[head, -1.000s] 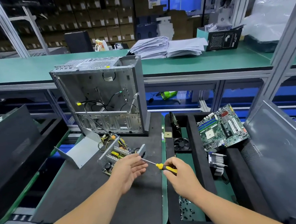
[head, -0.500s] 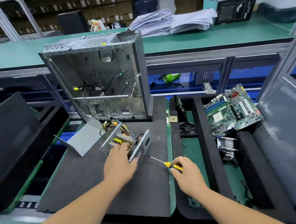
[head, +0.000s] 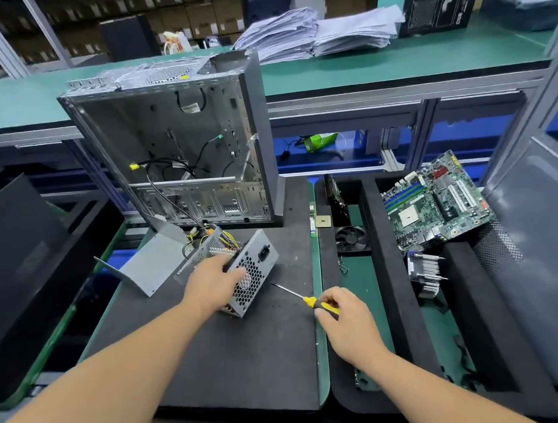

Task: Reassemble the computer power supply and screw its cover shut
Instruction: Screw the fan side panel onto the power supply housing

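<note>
Power supply point(head: 239, 270) open, on black worktop point(head: 251, 352) just before computer case point(head: 178, 153); cover point(head: 152, 262) loose at its left. Risk: wires point(head: 225, 237) above rim may get pinched under cover. Left hand point(head: 214, 283) palm-down, grip curled over supply's top edge. Right hand point(head: 347, 321), right of supply, grip clenched on screwdriver point(head: 309, 303), tip toward supply.

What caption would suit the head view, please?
Left hand grips open grey metal power supply; right hand holds yellow-handled screwdriver.
</note>
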